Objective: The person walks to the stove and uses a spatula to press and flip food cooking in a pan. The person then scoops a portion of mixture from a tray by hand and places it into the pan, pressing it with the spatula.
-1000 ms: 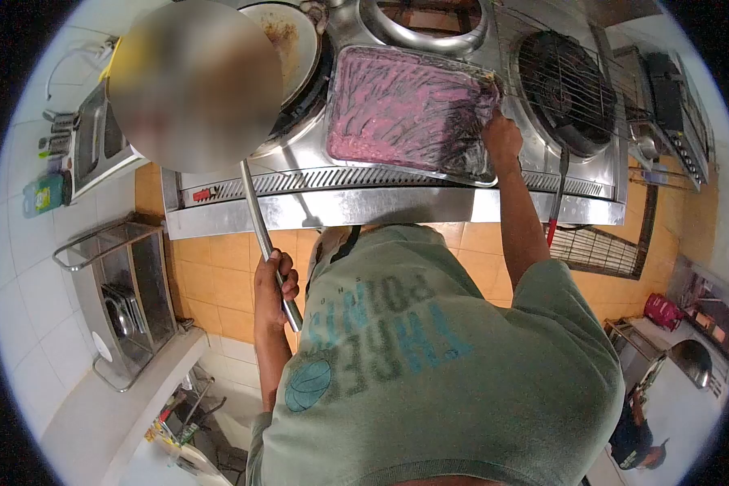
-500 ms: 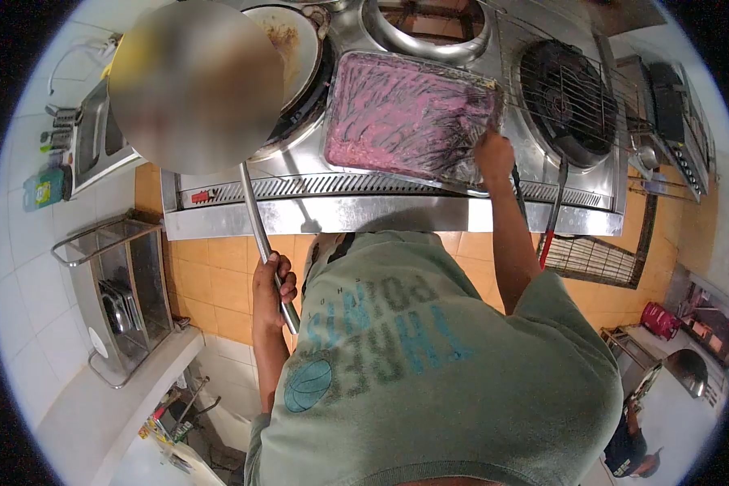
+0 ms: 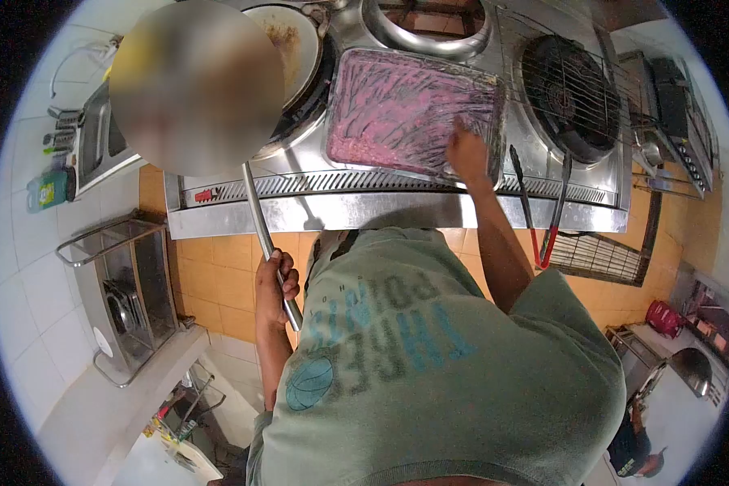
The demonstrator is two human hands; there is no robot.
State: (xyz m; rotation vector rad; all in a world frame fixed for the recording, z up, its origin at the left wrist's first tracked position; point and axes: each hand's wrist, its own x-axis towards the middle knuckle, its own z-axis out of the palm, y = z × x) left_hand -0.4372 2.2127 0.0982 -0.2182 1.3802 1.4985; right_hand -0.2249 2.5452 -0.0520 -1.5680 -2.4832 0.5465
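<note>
My left hand (image 3: 279, 279) is closed around a long metal handle (image 3: 259, 215); its far end runs under a blurred round patch, so the tool's head is hidden. My right hand (image 3: 468, 156) is over the right part of a rectangular metal tray (image 3: 500, 121). Its fingers are drawn together at the surface of a pink, paste-like mass (image 3: 405, 105) streaked with dark lines. Whether they hold any of it I cannot make out. Tongs (image 3: 543, 211) with a red end lie spread at the stove's front edge, right of this hand.
A large pan (image 3: 292, 49) stands on the left burner, partly behind the blurred patch. A wire rack (image 3: 559, 73) lies over the right burner (image 3: 571, 101). At left are a sink (image 3: 101, 134) and a metal shelf unit (image 3: 130, 283). Another person (image 3: 632, 445) is at lower right.
My right hand has moved left, from the tray's right edge to over the pink mass. The tongs now show fully. My left hand keeps its grip on the handle.
</note>
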